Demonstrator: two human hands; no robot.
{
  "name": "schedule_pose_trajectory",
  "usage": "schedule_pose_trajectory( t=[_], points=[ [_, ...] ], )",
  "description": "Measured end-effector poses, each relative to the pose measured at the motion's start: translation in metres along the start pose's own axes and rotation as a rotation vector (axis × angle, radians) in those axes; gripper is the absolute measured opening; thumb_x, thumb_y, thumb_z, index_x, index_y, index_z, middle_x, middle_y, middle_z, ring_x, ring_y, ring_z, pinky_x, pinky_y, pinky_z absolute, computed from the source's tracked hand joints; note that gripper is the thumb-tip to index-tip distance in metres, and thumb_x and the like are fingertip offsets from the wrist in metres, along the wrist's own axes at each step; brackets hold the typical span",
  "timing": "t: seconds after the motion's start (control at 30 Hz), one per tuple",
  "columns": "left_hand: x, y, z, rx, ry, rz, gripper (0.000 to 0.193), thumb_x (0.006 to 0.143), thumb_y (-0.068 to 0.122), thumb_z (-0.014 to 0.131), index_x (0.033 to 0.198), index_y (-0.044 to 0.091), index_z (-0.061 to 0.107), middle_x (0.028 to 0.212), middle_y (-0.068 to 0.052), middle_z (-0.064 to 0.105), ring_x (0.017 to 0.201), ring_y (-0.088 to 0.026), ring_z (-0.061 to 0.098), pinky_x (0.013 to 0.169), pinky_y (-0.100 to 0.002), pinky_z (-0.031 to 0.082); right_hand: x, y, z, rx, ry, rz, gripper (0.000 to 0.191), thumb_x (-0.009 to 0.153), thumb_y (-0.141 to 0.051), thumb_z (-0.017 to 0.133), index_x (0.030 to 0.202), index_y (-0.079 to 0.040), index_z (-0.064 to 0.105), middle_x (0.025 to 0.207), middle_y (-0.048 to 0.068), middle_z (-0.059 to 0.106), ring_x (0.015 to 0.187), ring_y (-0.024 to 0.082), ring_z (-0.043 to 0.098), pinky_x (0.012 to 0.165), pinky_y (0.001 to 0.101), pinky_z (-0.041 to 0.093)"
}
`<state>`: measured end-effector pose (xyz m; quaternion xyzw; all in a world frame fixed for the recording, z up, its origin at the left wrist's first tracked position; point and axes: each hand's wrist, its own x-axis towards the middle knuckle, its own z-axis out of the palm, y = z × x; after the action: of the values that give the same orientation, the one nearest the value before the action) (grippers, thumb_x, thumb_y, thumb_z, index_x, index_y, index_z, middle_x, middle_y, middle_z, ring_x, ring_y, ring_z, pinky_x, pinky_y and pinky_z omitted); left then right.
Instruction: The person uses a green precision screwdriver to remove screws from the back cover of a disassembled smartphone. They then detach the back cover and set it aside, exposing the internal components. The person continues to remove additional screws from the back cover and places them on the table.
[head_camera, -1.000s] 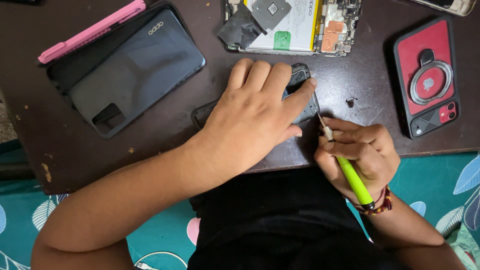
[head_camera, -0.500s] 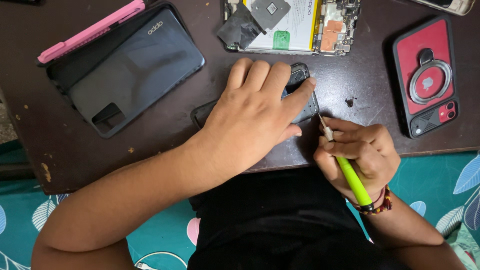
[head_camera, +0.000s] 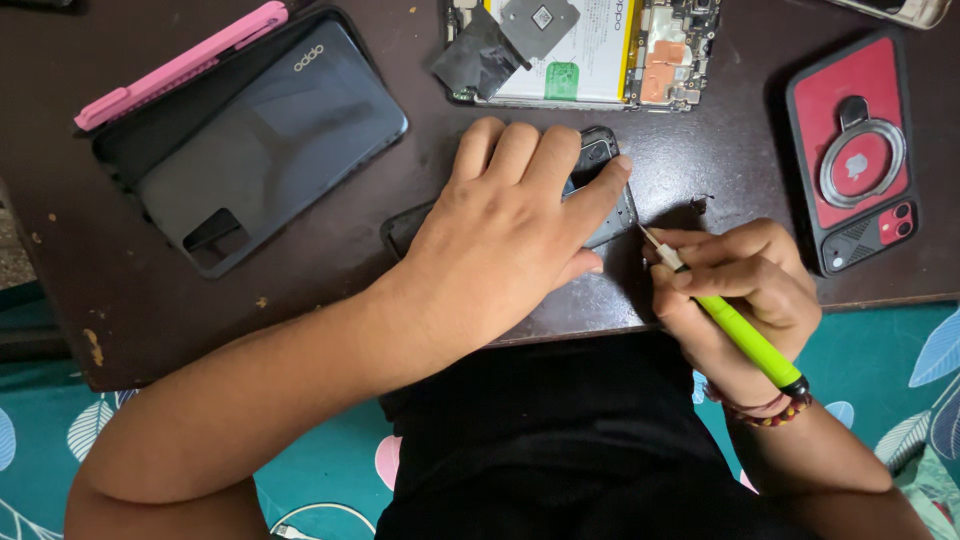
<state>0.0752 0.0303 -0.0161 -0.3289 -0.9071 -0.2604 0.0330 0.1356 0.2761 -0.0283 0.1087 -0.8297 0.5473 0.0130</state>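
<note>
Two hands are kept busy at the bench (head_camera: 330, 300): a dark phone panel (head_camera: 608, 205) is pinned flat under the spread left hand (head_camera: 505, 245), a green-handled tool (head_camera: 735, 335) is clamped in the right hand (head_camera: 740, 295), its tip set just beside the panel's edge, separation judged unfinished.

The surface (head_camera: 330, 290) is dark brown wood, matt, chipped along its near edge. The back cover (head_camera: 270, 150) at far left is glossy dark plastic. The tool (head_camera: 745, 340) has a smooth lime plastic handle and a metal tip. The red case (head_camera: 860, 150) looks matt, its ring shiny metal. The cloth (head_camera: 870, 360) below is printed teal.
</note>
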Motion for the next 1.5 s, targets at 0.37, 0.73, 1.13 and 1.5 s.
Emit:
schedule_pose_trajectory(
  t=[0.37,0.73,1.13,1.5],
  points=[
    [0.0,0.001,0.0,0.003,0.007,0.006,0.07,0.077,0.04,0.086,0.135,0.006,0.066,0.108,-0.012,0.053,0.103,-0.03,0.05,0.099,-0.046,0.039,0.005,0.008,-0.005,0.107,-0.043,0.01,0.019,0.093,0.007,0.079,0.093,-0.004,0.064,0.098,0.008,0.063,0.1,0.018,0.074,0.097,0.0323,0.064],
    [0.001,0.001,0.0,-0.007,0.004,0.005,0.068,0.079,0.039,0.085,0.135,0.006,0.066,0.109,-0.012,0.053,0.104,-0.03,0.05,0.096,-0.045,0.039,0.009,0.011,-0.012,0.104,-0.085,0.07,0.021,0.09,0.008,0.079,0.089,-0.006,0.064,0.094,0.006,0.063,0.095,0.014,0.074,0.093,0.0274,0.062],
    [0.001,0.0,0.003,0.003,0.001,0.0,0.07,0.077,0.041,0.085,0.135,0.007,0.066,0.109,-0.012,0.053,0.103,-0.03,0.049,0.095,-0.044,0.039,0.02,0.028,-0.029,0.113,-0.191,0.074,0.021,0.089,0.007,0.08,0.084,-0.006,0.065,0.092,0.004,0.064,0.087,0.009,0.068,0.08,0.0197,0.056],
    [0.001,0.0,0.004,0.004,0.008,0.006,0.067,0.079,0.04,0.085,0.135,0.008,0.066,0.11,-0.012,0.052,0.104,-0.031,0.049,0.097,-0.045,0.04,0.042,0.042,-0.046,0.341,-0.381,0.17,0.019,0.087,0.009,0.078,0.095,-0.005,0.069,0.091,0.005,0.066,0.082,0.01,0.07,0.08,0.0245,0.062]
  ],
)
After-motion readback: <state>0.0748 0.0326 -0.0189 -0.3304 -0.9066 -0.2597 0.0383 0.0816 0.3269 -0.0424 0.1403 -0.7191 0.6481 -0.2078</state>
